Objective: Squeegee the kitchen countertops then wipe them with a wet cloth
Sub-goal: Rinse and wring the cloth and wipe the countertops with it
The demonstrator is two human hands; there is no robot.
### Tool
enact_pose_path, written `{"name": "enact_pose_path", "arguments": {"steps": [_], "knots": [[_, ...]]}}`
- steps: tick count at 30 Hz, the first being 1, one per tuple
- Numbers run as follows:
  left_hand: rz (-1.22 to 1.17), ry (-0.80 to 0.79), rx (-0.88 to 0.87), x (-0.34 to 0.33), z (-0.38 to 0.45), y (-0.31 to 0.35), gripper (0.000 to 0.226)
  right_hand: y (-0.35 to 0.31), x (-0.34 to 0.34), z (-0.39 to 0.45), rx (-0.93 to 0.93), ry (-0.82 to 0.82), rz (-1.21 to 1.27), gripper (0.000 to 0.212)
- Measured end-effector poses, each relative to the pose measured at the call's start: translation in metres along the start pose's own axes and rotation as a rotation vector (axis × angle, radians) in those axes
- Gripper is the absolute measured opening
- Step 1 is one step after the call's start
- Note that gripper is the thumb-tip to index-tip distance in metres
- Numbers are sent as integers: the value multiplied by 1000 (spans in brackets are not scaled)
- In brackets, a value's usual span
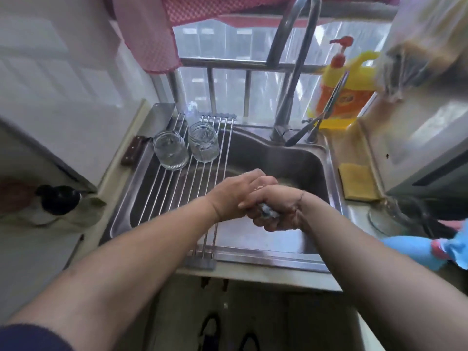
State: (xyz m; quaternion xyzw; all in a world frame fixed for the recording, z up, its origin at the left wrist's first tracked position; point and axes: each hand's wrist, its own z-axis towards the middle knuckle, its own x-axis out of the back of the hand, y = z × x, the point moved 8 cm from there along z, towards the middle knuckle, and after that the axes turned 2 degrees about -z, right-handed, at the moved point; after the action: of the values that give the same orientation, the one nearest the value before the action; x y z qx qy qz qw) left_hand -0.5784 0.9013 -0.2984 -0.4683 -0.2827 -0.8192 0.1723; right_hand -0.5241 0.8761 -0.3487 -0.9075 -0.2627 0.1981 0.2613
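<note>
Cloth (266, 212), a small grey wad, is squeezed over the steel sink (329, 158) basin; the left hand (235, 196) and right hand (281, 211) both have fingers clamped tightly around it, hands touching.

Cloth (266, 212) mostly hidden inside clasped hands (255, 198).

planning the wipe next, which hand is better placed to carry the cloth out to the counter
Right, probably. The right hand is closed around most of the wrung cloth over the sink; the left hand only grips its far end.
</note>
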Motion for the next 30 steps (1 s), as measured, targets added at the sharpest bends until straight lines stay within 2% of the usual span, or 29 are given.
{"name": "enact_pose_path", "arguments": {"steps": [3,5,7,10,11,13,18,21,24,28,30], "knots": [[216,-12,67,-14,9,-28,34,-15,32,18,-1,180,-248,24],[301,-175,160,-34,16,-46,31,-27,48,27,-15,319,-569,25],[327,-404,346,-50,15,-61,29,-34,57,36,-42,441,-855,26],[315,-515,508,-62,13,-71,17,-38,64,52,-23,606,-1117,8],[291,-536,558,-65,11,-72,20,-37,66,56,-14,657,-1157,11],[177,-581,686,-72,4,-76,18,-34,68,59,-1,717,-1263,14],[-186,-603,921,-89,-15,-78,6,-38,60,62,193,755,-1681,22],[-441,-577,1026,-100,-27,-73,8,-37,53,66,373,756,-1806,9],[-692,-581,1151,-105,-38,-65,12,-36,54,65,475,780,-1793,30],[-933,-657,1248,-105,-47,-52,25,-41,40,54,769,782,-1823,16],[-1043,-727,1263,-106,-52,-41,34,-41,38,51,841,804,-1840,15]]}}
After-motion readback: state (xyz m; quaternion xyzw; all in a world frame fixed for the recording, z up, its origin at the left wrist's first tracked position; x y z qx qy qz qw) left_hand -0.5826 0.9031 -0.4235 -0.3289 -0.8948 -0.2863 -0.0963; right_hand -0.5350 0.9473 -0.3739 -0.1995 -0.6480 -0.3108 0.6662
